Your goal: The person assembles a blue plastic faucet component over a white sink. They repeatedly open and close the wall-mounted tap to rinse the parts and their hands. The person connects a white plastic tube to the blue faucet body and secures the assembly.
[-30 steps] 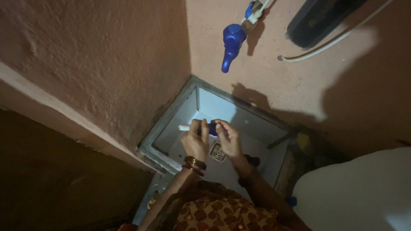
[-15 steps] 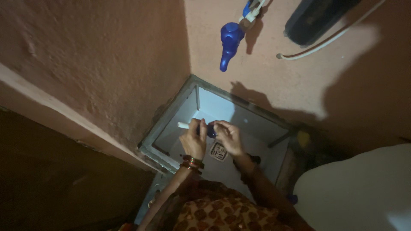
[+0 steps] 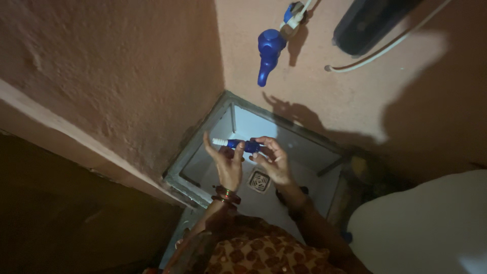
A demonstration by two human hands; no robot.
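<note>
Both hands now raised slightly, the left hand (image 3: 227, 161) and right hand (image 3: 271, 161) pinch the blue-and-white plastic tap fitting (image 3: 237, 144) over the tiled wash basin's far-left corner (image 3: 234, 109).

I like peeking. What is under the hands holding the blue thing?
Under the left hand and right hand holding the blue fitting lies a pale basin floor with a square drain grate. The wrists cover some floor.

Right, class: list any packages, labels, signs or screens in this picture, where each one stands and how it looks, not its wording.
None can be made out: no package, label, sign or screen shows.
The left hand and right hand hold a blue fitting with a white end that bears no visible label.
The blue tap on the wall is also plain.
</note>
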